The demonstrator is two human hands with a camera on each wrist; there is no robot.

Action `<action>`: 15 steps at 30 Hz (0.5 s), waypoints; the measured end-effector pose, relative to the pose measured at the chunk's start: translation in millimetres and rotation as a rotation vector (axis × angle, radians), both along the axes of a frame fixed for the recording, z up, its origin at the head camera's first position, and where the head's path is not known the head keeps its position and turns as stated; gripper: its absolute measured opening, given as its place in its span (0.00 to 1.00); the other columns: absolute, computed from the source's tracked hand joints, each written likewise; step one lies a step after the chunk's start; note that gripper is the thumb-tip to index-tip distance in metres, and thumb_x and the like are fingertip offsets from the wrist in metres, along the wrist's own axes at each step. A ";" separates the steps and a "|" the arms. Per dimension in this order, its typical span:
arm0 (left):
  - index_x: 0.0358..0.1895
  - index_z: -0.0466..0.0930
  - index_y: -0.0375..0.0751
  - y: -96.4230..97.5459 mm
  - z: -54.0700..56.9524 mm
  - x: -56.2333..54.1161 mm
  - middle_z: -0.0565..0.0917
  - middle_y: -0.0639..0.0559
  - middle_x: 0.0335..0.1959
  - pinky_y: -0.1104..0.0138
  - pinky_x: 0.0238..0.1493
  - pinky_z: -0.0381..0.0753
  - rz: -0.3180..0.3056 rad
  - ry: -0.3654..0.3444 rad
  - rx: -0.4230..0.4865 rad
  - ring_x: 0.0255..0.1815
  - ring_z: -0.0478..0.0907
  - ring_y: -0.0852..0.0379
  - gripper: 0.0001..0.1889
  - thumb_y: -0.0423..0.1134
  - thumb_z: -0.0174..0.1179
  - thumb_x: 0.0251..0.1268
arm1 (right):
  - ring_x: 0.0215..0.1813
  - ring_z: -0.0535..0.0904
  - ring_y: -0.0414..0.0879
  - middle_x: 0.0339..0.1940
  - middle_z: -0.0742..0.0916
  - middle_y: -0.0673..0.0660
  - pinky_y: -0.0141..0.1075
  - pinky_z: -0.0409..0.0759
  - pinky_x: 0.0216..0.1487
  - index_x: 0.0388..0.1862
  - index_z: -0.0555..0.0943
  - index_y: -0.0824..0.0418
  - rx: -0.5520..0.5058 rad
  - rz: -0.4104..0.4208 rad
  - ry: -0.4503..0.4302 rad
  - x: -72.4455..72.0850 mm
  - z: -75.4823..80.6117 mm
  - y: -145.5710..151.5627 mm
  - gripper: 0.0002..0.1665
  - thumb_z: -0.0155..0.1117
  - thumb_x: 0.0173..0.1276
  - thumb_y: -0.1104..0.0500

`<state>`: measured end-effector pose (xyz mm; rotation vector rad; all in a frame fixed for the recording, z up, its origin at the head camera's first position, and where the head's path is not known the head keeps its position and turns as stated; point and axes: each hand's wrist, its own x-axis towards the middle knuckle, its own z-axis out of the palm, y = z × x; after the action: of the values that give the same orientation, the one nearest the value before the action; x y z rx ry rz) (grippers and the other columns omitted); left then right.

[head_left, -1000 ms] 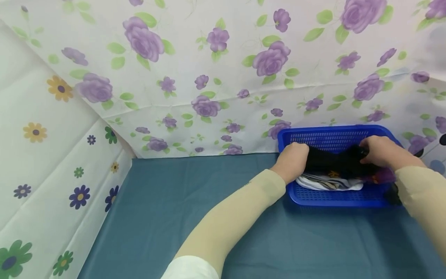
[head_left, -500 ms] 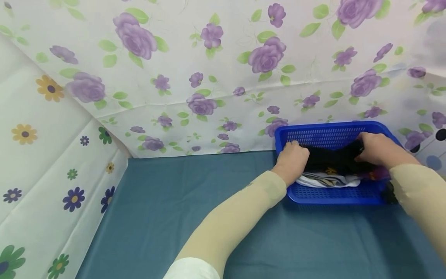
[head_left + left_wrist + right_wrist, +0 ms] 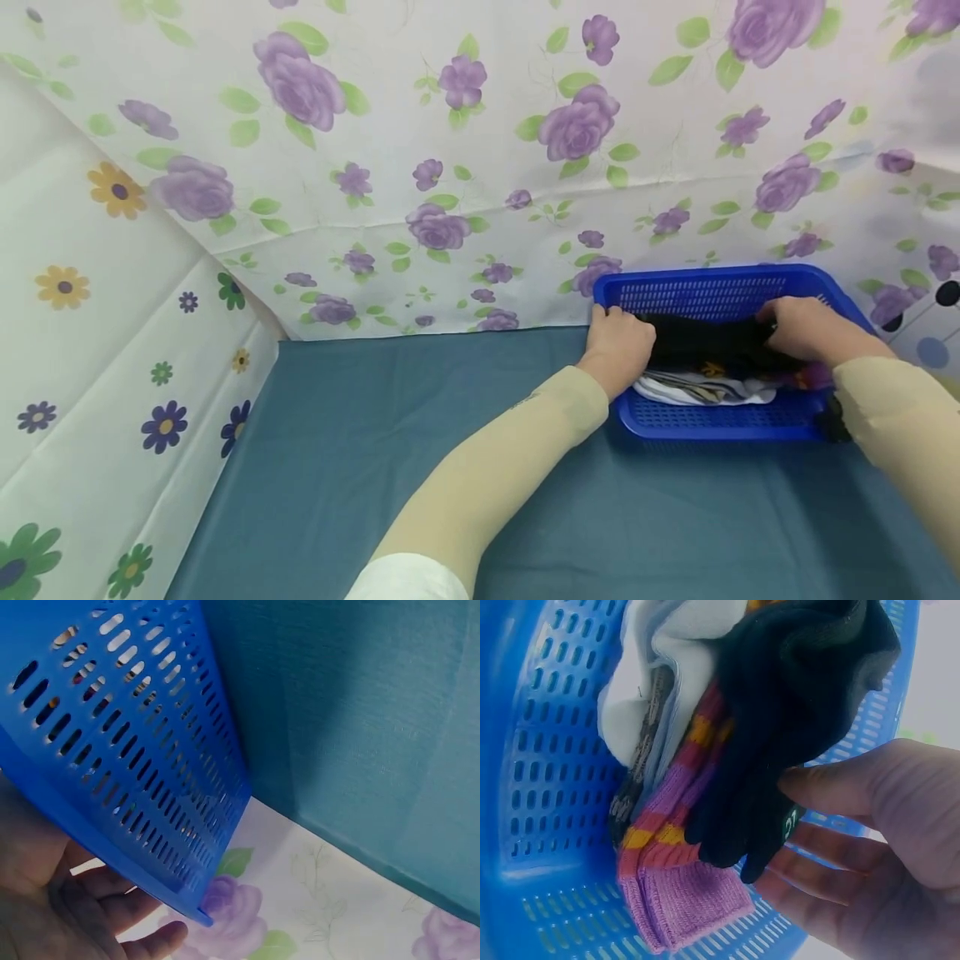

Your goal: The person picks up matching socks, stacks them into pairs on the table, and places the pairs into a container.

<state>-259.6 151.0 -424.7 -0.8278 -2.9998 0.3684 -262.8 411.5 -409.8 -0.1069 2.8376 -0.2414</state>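
Observation:
Black socks (image 3: 697, 343) stand folded in the blue basket (image 3: 720, 432); the right wrist view shows small pale marks on them. My right hand (image 3: 810, 329) holds their right end, thumb (image 3: 829, 787) on the near face and fingers at the edge. At the basket's left rim is my left hand (image 3: 621, 346), its fingers loosely extended by the rim in the left wrist view. In front of the black socks lie white and grey socks (image 3: 679, 656) and striped purple, orange and yellow socks (image 3: 690, 900).
The basket stands on a teal cloth-covered table (image 3: 420, 417), close against a floral sheet (image 3: 450, 275) at the back. A dark item (image 3: 832, 421) shows at the basket's front right corner. A flowered sheet (image 3: 112, 333) hangs at the left.
My left hand has loosened from the black socks' left end and shifted slightly left to the rim. The black socks sit lower and flatter, and my right hand has moved slightly left.

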 end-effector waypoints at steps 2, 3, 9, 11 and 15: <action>0.39 0.81 0.65 -2.7 0.5 -3.5 0.82 0.59 0.42 0.56 0.55 0.65 -0.013 0.030 0.017 0.46 0.73 0.58 0.14 0.43 0.43 0.73 | 0.52 0.70 0.76 0.52 0.75 0.81 0.65 0.69 0.51 0.52 0.75 0.75 -0.005 0.013 -0.001 -1.7 0.8 0.4 0.27 0.63 0.54 0.62; 0.39 0.81 0.65 -4.7 1.6 -5.7 0.81 0.59 0.41 0.56 0.54 0.66 -0.026 0.052 0.023 0.46 0.73 0.57 0.14 0.43 0.44 0.73 | 0.53 0.69 0.76 0.52 0.75 0.81 0.65 0.69 0.51 0.53 0.74 0.75 -0.006 0.024 0.000 -2.6 2.0 0.9 0.28 0.63 0.55 0.61; 0.42 0.81 0.59 -33.5 21.0 -14.3 0.78 0.55 0.48 0.55 0.58 0.66 -0.050 0.179 0.139 0.53 0.72 0.53 0.09 0.48 0.51 0.66 | 0.64 0.54 0.78 0.61 0.64 0.85 0.69 0.55 0.60 0.59 0.68 0.74 -0.016 0.066 0.033 -2.1 16.5 -0.5 0.37 0.64 0.60 0.49; 0.44 0.80 0.56 -51.1 28.3 -13.5 0.78 0.54 0.51 0.55 0.60 0.66 -0.032 0.212 0.206 0.55 0.72 0.52 0.10 0.49 0.52 0.65 | 0.67 0.48 0.78 0.64 0.58 0.85 0.70 0.52 0.61 0.62 0.66 0.73 -0.030 0.058 0.065 3.7 25.2 -5.3 0.41 0.61 0.63 0.44; 0.48 0.80 0.53 -96.2 38.4 -4.2 0.76 0.51 0.59 0.54 0.62 0.66 0.026 0.282 0.334 0.60 0.71 0.50 0.13 0.48 0.51 0.66 | 0.68 0.46 0.78 0.69 0.45 0.82 0.71 0.53 0.59 0.67 0.61 0.70 -0.074 0.022 0.182 31.8 43.3 -23.5 0.46 0.52 0.66 0.36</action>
<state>-263.8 54.8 -386.4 -0.6454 -2.7030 -0.0199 -231.0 388.0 -366.5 -0.1847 3.0061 -0.3493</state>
